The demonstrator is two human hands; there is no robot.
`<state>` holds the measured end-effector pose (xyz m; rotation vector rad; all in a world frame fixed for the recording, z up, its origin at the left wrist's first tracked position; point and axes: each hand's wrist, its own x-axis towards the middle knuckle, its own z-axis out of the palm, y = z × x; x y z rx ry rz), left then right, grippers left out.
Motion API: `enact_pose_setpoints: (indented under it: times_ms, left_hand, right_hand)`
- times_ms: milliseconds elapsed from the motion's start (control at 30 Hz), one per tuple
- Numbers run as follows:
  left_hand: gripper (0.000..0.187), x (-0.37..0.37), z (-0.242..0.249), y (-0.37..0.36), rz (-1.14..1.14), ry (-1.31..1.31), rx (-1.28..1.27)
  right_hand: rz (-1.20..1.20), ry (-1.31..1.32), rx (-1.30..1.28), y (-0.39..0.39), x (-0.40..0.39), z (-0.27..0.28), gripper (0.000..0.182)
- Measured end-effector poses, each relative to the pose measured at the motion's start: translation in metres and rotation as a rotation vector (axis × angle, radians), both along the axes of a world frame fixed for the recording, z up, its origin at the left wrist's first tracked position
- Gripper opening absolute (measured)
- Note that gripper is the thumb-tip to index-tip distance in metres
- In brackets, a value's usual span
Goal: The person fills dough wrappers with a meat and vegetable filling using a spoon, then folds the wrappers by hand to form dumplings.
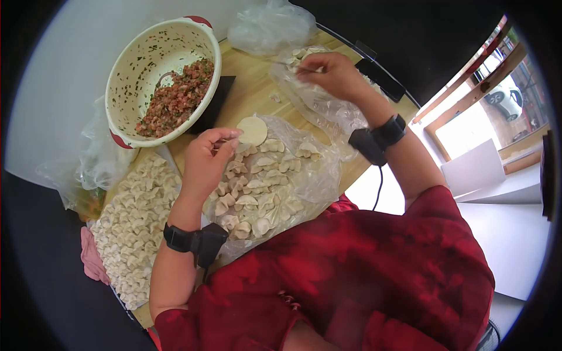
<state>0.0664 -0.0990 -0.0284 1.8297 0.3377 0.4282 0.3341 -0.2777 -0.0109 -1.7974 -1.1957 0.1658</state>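
Note:
My left hand (206,158) pinches the edge of a round dumpling wrapper (253,131), which lies flat and bears no filling. Just below it, folded dumplings (257,186) sit in rows on a clear plastic sheet (319,184). My right hand (331,73) is raised at the far right of the table, fingers curled together over a plastic bag (304,96) with pale pieces in it. A thin, blurred thing seems to stick out of those fingers; its kind cannot be made out.
A large white bowl (126,70) with red handles holds minced meat filling (178,99), tilted toward me. Many more dumplings (137,228) cover the table's left side. A crumpled plastic bag (270,26) lies at the back, a pink cloth (93,257) at the left edge.

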Motion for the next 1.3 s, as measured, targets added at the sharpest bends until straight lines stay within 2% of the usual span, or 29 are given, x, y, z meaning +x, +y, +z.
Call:
enact_pose_setpoints:
  times_ms: [33, 100, 200, 367, 467, 533, 667, 733, 767, 800, 867, 1033, 1167, 1267, 1300]
  left_hand:
    - [0.017, 0.001, -0.005, 0.002, -0.006, 0.081, 0.172]
    - [0.017, 0.002, -0.013, 0.005, 0.0, 0.09, 0.216]
    - [0.019, 0.007, -0.017, 0.005, 0.014, 0.093, 0.301]
    - [0.019, 0.011, -0.024, 0.011, 0.035, 0.098, 0.451]
    - [0.018, 0.014, -0.025, 0.012, 0.052, 0.135, 0.522]
    - [0.018, 0.017, -0.026, 0.012, 0.035, 0.083, 0.706]
    - [0.018, 0.027, -0.022, 0.008, -0.011, 0.115, 0.685]
    - [0.02, 0.031, -0.023, 0.006, -0.035, 0.139, 0.695]
    - [0.02, 0.034, -0.023, 0.006, -0.026, 0.143, 0.691]
    - [0.021, 0.037, -0.025, 0.007, -0.04, 0.106, 0.741]
    - [0.022, 0.043, -0.028, 0.006, -0.053, 0.069, 0.792]
    - [0.017, 0.052, -0.032, 0.005, -0.107, 0.057, 0.9]
    - [0.011, 0.051, -0.033, 0.009, -0.032, 0.01, 0.804]
    - [0.007, 0.045, -0.031, 0.009, 0.099, 0.101, 0.674]
    - [0.009, 0.044, -0.034, 0.014, 0.129, 0.08, 0.43]
  right_hand:
    - [0.002, -0.002, -0.003, -0.007, 0.016, -0.006, 0.017]
    - [-0.209, -0.167, -0.201, -0.017, 0.039, -0.017, 0.017]
    - [-0.263, -0.162, -0.246, -0.019, 0.054, -0.036, 0.016]
    - [-0.227, -0.194, -0.191, -0.012, 0.055, -0.058, 0.015]
    - [-0.211, -0.205, -0.188, -0.011, 0.045, -0.051, 0.014]
    - [-0.194, -0.205, -0.188, -0.009, 0.041, -0.053, 0.013]
    - [-0.168, -0.226, -0.221, -0.011, 0.045, -0.055, 0.015]
    - [-0.248, -0.182, -0.112, -0.014, 0.037, -0.046, 0.017]
    - [-0.299, -0.302, -0.103, -0.013, 0.04, -0.046, 0.017]
    - [-0.29, -0.301, -0.104, -0.01, 0.036, -0.042, 0.017]
    - [-0.259, -0.042, -0.124, -0.007, 0.03, -0.032, 0.017]
    - [-0.134, 0.122, -0.108, 0.005, -0.006, -0.005, 0.018]
    - [-0.011, 0.189, -0.083, 0.01, -0.025, 0.012, 0.02]
    - [0.067, 0.254, -0.088, 0.015, -0.037, 0.021, 0.024]
    - [0.07, 0.251, -0.085, 0.018, -0.04, 0.024, 0.024]
